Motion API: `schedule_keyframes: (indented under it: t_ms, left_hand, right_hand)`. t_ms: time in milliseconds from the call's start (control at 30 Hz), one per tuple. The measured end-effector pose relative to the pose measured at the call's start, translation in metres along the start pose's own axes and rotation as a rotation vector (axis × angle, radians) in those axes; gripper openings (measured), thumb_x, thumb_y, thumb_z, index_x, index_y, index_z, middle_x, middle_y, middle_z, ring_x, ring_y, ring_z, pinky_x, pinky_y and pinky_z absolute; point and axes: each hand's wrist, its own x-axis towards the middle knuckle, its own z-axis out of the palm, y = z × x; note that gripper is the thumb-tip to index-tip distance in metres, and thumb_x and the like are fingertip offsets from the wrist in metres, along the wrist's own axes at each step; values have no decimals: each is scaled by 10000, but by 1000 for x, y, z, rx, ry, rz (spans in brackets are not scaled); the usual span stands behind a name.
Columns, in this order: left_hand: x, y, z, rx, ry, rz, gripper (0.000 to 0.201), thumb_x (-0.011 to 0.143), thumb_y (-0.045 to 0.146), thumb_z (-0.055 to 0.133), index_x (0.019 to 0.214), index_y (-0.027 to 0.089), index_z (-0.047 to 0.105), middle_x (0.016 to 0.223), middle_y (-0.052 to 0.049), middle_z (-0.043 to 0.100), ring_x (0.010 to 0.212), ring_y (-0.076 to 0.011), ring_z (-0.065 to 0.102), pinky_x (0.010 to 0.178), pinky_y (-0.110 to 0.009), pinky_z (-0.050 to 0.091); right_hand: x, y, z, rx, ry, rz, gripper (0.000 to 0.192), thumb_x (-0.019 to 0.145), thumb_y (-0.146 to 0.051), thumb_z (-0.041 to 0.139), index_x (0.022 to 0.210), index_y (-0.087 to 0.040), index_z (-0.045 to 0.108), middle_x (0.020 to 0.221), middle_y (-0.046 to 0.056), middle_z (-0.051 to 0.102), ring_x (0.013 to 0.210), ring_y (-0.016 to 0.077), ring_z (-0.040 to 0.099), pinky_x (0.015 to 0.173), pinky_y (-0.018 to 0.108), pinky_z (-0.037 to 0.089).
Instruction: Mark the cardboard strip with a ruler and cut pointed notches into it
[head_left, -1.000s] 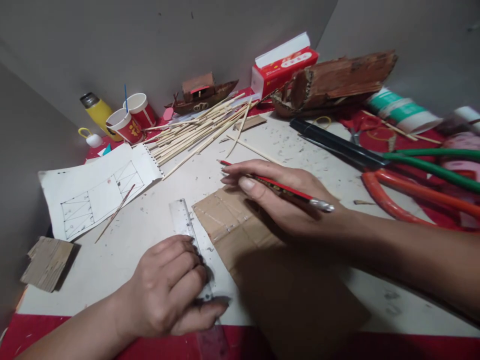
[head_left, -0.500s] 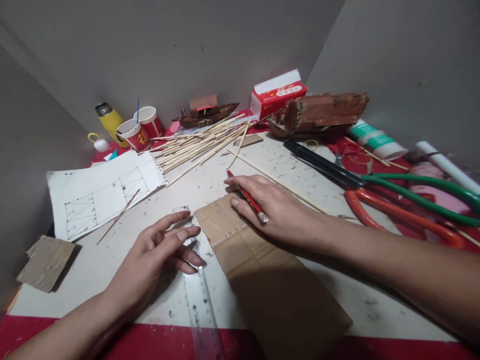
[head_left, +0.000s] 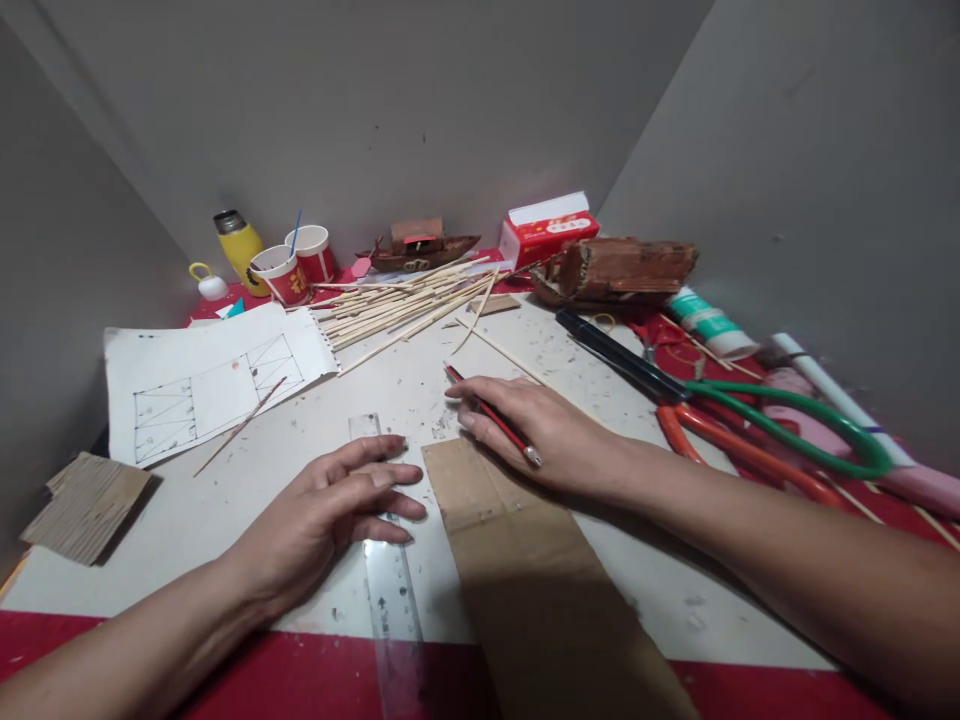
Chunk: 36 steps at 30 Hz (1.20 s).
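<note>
My right hand (head_left: pixel 544 430) grips a red pencil (head_left: pixel 504 424), its dark tip pointing up-left and its silvery end near my wrist side. Under that hand lies a long strip of brown cardboard (head_left: pixel 517 550), which runs toward me past the front edge; faint lines cross its far end. My left hand (head_left: pixel 352 500) hovers over or rests on a clear plastic ruler (head_left: pixel 390 590), fingers apart and holding nothing; whether it touches the ruler I cannot tell. Ruler and cardboard lie side by side with a narrow gap between them.
A paper with a drawn truss (head_left: pixel 217 385) lies left, a thin stick on it. Wooden sticks (head_left: pixel 405 305), paper cups (head_left: pixel 279 275), a yellow bottle (head_left: pixel 241 258) and model boats (head_left: pixel 630 272) stand behind. Large green-and-orange-handled shears (head_left: pixel 697 390) lie right; a corrugated cardboard piece (head_left: pixel 88 508) sits left.
The cardboard has turned and its far end has moved nearer me and away from the ruler. My left fingers are more spread. The pencil stays in my right hand; the camera view has shifted.
</note>
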Motion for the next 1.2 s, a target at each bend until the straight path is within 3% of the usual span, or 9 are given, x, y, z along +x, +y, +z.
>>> schedule_keyframes:
  t_ms: [167, 300, 567, 667, 800, 933, 1033, 1133, 1200]
  left_hand:
    - [4, 1, 1, 15, 71, -18, 414, 822, 218, 701, 1209, 91, 625, 1165, -219, 698, 873, -269, 730, 712, -338, 603]
    - [4, -1, 0, 26, 49, -44, 410, 797, 255, 742, 1168, 101, 659, 1133, -202, 720, 810, -252, 739, 681, -326, 605]
    - [-3, -16, 2, 164, -204, -108, 429, 738, 355, 835, 1103, 179, 694, 1053, -102, 744, 835, -174, 703, 714, -255, 544]
    - [-9, -20, 8, 145, -327, -109, 367, 734, 333, 841, 1050, 207, 703, 948, -30, 730, 806, -118, 668, 773, -233, 503]
    - [-17, -16, 15, 155, -475, 10, 223, 845, 372, 736, 978, 193, 724, 776, 3, 677, 701, -86, 601, 754, -219, 467]
    - [-23, -7, 9, 196, -352, 156, 290, 796, 439, 765, 806, 157, 698, 694, 12, 647, 598, -66, 525, 614, -179, 419]
    - [-27, 3, 0, 231, -267, 239, 301, 785, 457, 761, 838, 169, 687, 728, 6, 678, 639, -98, 586, 651, -207, 463]
    - [-30, 16, -9, 338, -284, 296, 280, 810, 452, 725, 880, 182, 702, 792, -8, 718, 697, -134, 637, 697, -248, 506]
    - [-33, 23, -13, 400, -314, 327, 254, 817, 428, 721, 880, 182, 721, 805, -7, 726, 692, -130, 629, 688, -239, 504]
  right_hand:
    - [-4, -6, -8, 42, -39, -8, 258, 995, -261, 451, 1118, -140, 642, 1021, 135, 748, 925, 270, 702, 828, 389, 522]
    - [-4, -11, -12, 182, -73, -29, 232, 997, -244, 453, 1080, -145, 646, 968, 108, 739, 840, 205, 685, 754, 312, 517]
    - [1, -21, -17, 46, 124, -111, 232, 990, -206, 455, 996, -109, 666, 844, 112, 717, 740, 197, 654, 692, 292, 488]
    - [10, -32, -31, -27, 205, -126, 242, 984, -194, 449, 961, -97, 669, 838, 128, 706, 743, 214, 641, 690, 310, 470]
    - [22, -55, -55, -111, 269, -132, 254, 974, -197, 454, 884, -94, 667, 762, 99, 653, 681, 204, 584, 658, 321, 432]
    - [19, -81, -77, 54, 262, -17, 276, 978, -258, 469, 817, -140, 659, 732, 49, 634, 660, 168, 555, 620, 289, 415]
    - [8, -94, -90, 285, 195, 183, 288, 950, -322, 526, 750, -167, 663, 730, 30, 643, 665, 151, 563, 578, 260, 410]
    - [-4, -103, -97, 530, 118, 399, 232, 891, -363, 587, 808, -174, 693, 665, 3, 625, 559, 121, 527, 479, 233, 369]
    - [-11, -107, -96, 623, 83, 436, 237, 852, -383, 610, 766, -173, 682, 580, -21, 575, 480, 102, 478, 425, 221, 342]
